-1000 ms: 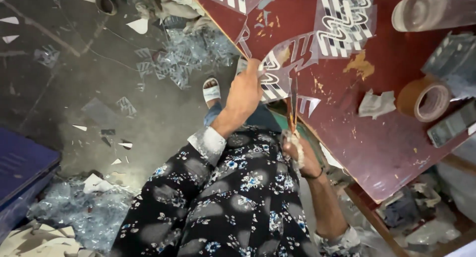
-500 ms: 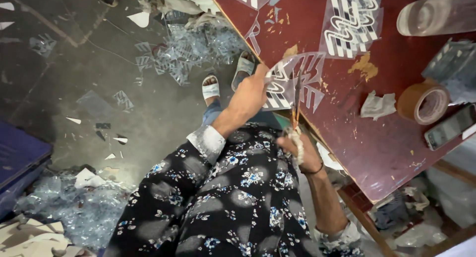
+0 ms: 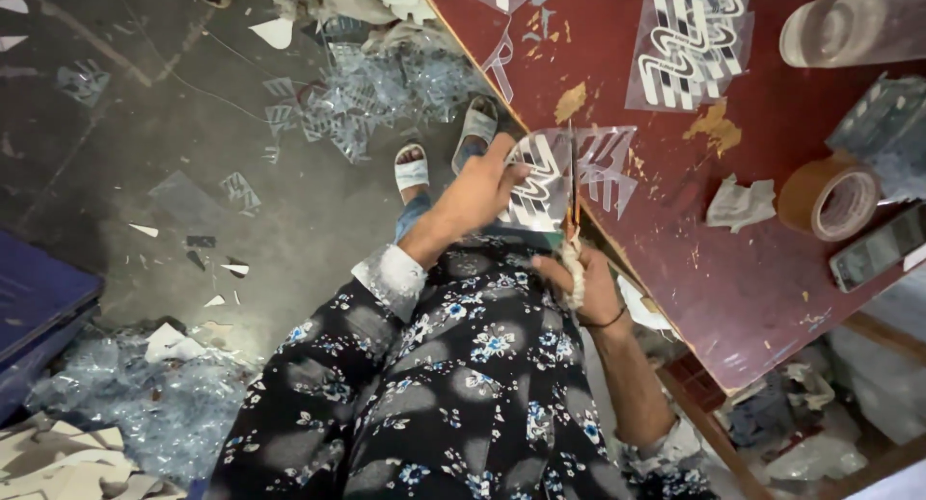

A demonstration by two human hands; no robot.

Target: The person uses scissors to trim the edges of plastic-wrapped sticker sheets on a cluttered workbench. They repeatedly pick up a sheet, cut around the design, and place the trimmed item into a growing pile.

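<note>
A: Status on the hands?

B: My left hand [image 3: 479, 193] is pinching a clear plastic film sheet printed with white and black stripes [image 3: 569, 172], fingers clamped on its left edge. I'm holding the sheet at the near edge of the worn dark red desk [image 3: 772, 269], partly over the floor.

A: Right hand?

B: My right hand [image 3: 584, 283] is gripping thin scissors with cloth-wrapped handles [image 3: 574, 211], fingers closed round the handles. The blades are pointing away from me and running up through the middle of the sheet.

A: What's lying around it?

B: A second printed film sheet [image 3: 690, 47] is lying flat further up the desk. A brown tape roll [image 3: 828, 198] and a crumpled paper scrap [image 3: 738, 204] are sitting well to the right. Clear film offcuts [image 3: 376, 100] are lying on the grey floor [image 3: 145, 153].
</note>
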